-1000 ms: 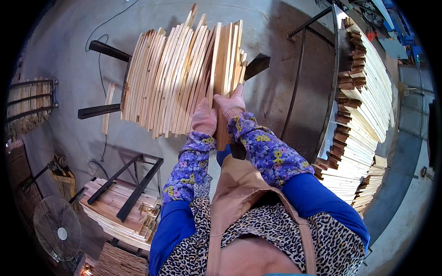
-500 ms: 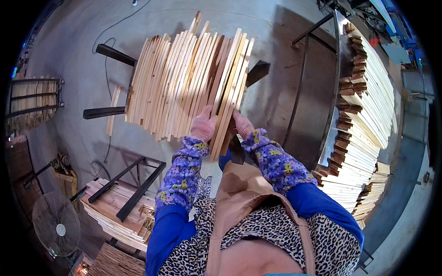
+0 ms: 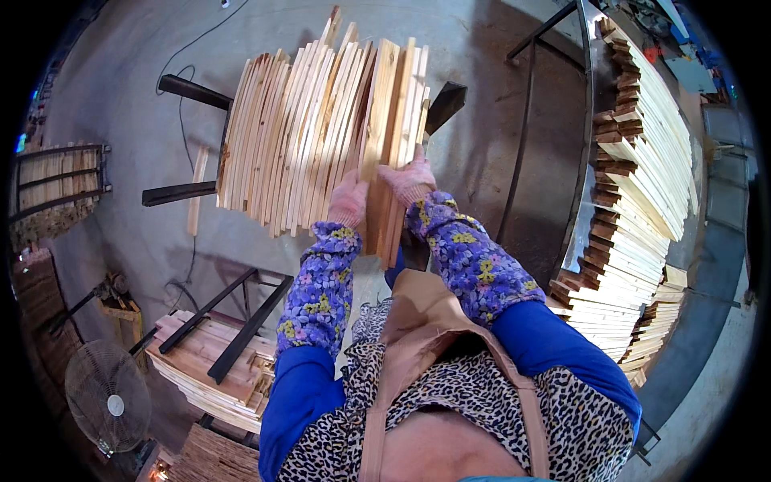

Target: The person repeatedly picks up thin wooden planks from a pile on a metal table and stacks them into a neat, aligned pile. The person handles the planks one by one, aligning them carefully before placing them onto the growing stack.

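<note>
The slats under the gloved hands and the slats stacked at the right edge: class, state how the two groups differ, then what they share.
The slats under the hands lie side by side in one flat row on dark bars; the right stack is piled in many layers. The left hand and right hand grip the row; nobody touches the stack. Both are pale, narrow wood strips.

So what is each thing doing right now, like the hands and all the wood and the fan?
Left hand: gloved, gripping the near end of the slats.
Right hand: gloved, gripping the same slats.
Held slats: a few together, lying over the pile.
Slat pile: laid side by side across dark rails.
Tall stack: layered high at the right.
Low stack: flat, under a dark frame.
Fan: standing; cannot tell if spinning.
</note>
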The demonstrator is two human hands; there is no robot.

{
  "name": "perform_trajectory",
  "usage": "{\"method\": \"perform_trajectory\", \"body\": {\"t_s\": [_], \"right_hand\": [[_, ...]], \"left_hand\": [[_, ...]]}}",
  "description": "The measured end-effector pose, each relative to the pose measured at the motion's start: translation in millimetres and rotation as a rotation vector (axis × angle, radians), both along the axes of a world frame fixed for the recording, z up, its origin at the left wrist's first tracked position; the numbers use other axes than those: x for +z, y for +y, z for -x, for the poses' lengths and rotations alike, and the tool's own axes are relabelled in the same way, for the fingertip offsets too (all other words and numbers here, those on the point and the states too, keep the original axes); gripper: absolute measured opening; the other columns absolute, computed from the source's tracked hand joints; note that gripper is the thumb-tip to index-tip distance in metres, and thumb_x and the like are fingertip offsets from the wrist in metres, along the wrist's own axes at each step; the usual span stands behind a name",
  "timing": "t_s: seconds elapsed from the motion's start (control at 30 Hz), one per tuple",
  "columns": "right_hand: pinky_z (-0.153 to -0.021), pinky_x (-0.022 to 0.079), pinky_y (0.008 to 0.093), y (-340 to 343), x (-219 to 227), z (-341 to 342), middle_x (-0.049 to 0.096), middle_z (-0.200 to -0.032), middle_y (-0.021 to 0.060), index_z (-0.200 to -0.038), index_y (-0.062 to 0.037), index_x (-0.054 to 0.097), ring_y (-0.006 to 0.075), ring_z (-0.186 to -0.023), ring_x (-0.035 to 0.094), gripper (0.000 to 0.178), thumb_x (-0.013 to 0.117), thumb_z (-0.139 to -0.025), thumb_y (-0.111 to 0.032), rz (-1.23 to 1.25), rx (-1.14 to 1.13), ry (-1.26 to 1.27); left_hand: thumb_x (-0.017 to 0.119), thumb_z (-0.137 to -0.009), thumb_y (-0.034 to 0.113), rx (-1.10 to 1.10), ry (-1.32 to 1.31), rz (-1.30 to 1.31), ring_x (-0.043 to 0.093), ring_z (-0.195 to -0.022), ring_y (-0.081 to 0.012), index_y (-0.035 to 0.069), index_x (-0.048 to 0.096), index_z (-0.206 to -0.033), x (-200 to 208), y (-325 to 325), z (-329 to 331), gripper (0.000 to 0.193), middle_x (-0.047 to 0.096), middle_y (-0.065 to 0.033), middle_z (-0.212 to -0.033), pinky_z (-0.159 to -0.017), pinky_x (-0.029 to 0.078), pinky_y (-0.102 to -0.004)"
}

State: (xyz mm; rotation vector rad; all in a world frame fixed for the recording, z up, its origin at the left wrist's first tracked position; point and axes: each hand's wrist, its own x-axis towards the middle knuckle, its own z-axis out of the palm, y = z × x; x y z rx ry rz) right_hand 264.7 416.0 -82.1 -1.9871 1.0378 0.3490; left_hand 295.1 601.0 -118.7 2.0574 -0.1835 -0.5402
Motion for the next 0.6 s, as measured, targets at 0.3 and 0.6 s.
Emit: {"method": "perform_trajectory", "body": {"t_s": [0.3,0.6], "right_hand": [[-0.108,0.052,0.0422,9,-12,26,0.07,-0.138,0.011,-0.15,0.0,0.056,0.0255,-0.12,0.068,0.069,0.071,-0.099,-0.043,-1.288,-0.342,-0.647],[-0.107,0.054,0.0497,-49,-27,47,0.075,-0.128,0.0254,-0.129,-0.0053,0.076,0.0415,-0.123,0.07,0.07,0.042,-0.108,-0.063,0.045,0.995,0.422]], "left_hand": [[0.058,-0.106,0.024,-0.017,-0.121,-0.224,0.07,-0.111,-0.0472,0.009,0.068,-0.134,57,23,-17,0.033,0.074,-0.0269,-0.117,-0.092,0.055,-0.0531],[0.06,-0.105,0.037,-0.223,-0.304,-0.165,0.07,-0.105,-0.049,0.01,0.062,-0.126,27,-32,41,0.034,0.074,-0.0261,-0.11,-0.088,0.056,-0.0579]]}}
